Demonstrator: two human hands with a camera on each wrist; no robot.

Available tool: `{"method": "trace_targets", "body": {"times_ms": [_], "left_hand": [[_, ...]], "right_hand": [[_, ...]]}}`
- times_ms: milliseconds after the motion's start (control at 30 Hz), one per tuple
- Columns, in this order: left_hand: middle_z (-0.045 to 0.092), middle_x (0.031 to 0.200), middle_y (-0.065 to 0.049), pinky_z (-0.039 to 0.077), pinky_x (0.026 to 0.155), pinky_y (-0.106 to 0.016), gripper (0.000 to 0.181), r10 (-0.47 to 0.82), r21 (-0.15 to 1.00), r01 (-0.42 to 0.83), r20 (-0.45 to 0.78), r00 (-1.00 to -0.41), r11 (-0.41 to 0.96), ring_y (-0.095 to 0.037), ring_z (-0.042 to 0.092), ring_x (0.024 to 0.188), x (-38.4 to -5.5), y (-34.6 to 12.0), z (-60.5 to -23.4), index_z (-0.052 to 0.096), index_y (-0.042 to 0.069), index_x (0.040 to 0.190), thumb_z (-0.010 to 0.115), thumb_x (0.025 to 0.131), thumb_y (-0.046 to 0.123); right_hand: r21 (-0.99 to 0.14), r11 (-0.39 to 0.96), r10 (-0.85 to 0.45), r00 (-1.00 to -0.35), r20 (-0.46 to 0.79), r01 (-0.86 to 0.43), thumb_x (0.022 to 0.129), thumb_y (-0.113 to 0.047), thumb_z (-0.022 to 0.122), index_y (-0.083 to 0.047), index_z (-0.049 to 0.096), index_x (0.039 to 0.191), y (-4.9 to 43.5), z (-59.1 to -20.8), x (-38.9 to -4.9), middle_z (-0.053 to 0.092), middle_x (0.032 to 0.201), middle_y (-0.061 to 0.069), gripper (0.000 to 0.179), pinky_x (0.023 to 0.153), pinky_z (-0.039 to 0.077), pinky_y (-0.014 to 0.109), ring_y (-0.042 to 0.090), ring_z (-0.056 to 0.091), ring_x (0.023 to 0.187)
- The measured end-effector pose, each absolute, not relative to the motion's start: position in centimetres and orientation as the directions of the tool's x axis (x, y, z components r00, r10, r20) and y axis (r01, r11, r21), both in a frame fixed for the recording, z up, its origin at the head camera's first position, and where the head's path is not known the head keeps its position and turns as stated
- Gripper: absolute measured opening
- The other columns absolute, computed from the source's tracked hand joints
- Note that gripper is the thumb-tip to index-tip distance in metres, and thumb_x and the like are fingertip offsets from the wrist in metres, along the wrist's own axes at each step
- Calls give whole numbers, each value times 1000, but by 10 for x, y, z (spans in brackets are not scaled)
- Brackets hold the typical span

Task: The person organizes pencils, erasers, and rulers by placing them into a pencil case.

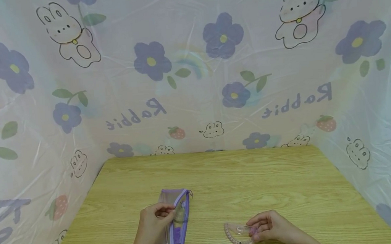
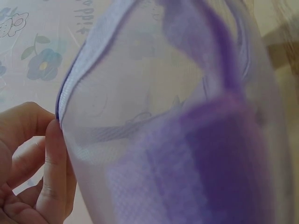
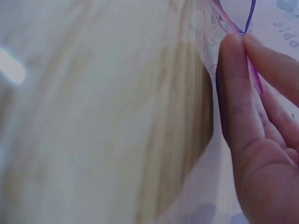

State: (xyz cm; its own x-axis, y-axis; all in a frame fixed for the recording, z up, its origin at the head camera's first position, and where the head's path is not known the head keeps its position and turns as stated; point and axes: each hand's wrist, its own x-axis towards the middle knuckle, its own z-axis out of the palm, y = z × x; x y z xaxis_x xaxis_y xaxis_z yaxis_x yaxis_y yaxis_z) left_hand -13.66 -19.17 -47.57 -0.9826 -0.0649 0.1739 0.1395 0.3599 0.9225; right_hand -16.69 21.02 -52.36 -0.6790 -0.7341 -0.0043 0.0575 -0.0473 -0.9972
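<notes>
My left hand pinches the lilac zip edge of a see-through mesh pencil pouch trimmed in purple. The pouch gapes on its right side, and a purple piece and a greyish item show inside; their exact kinds are unclear. To the right, my right hand holds a clear pinkish protractor by its right end, just above the table. The left wrist view shows thumb and finger on the pouch's rim. Seen edge-on in the right wrist view, the protractor sits between thumb and fingers.
Both hands work near the front of a wood-grain table. Around its back and sides hangs a pale curtain printed with rabbits, flowers and strawberries. A bright light reflection shows at the table's front edge.
</notes>
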Motion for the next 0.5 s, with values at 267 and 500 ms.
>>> {"method": "trace_targets", "body": {"times_ms": [267, 500], "left_hand": [[70, 82, -3, 57, 65, -21, 10, -61, 929, 129, 160, -985, 347, -13, 64, 71, -137, -191, -476, 74, -1, 92, 78, 84, 2], [70, 82, -4, 57, 65, -20, 11, -58, 929, 134, 164, -985, 346, -14, 65, 71, -137, -192, -476, 74, -1, 92, 79, 83, 3]], "right_hand": [[-994, -55, -737, -676, -21, 91, 93, 6, 63, 24, 50, 125, 212, -523, -167, 65, 111, 29, 39, 86, 57, 32, 22, 70, 99], [-994, -29, -727, -684, -51, 106, 92, 5, 65, 21, 51, 126, 214, -524, -168, 67, 111, 22, 40, 88, 56, 33, 21, 70, 99]]}}
